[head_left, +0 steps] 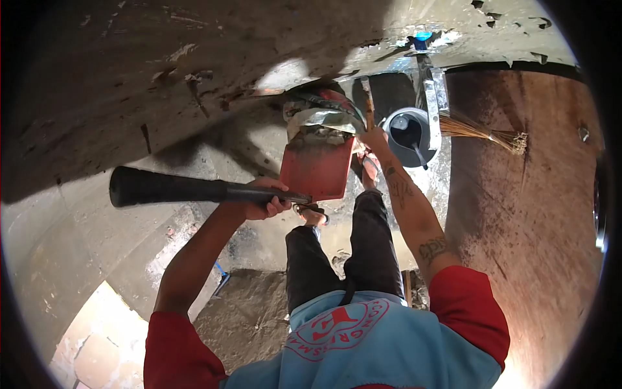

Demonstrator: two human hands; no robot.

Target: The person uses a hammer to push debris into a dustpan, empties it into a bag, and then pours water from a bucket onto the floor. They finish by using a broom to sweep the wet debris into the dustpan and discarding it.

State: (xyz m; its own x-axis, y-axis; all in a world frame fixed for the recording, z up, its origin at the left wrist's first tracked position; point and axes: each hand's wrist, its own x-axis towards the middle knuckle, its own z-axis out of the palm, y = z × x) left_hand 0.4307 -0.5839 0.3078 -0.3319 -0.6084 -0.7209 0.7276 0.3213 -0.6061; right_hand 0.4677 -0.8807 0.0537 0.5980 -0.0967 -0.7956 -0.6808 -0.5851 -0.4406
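Note:
A red dustpan (315,170) with a long black handle (168,188) is tilted in front of my legs. My left hand (269,200) is wrapped round the handle close to the pan. Grey debris (319,139) lies along the far end of the pan, at the mouth of a crumpled sack (324,118). My right hand (374,138) is closed at the lower end of a worn wooden stick (368,102), right beside the sack's edge. Its fingers are partly hidden.
A grey bucket (392,123) with a dark scoop-like thing inside stands right of my right hand. Beyond it a stick broom (483,131) lies against a brown board (518,194). A metal bar (430,97) rises by the bucket. The stained wall (214,78) runs along the far side.

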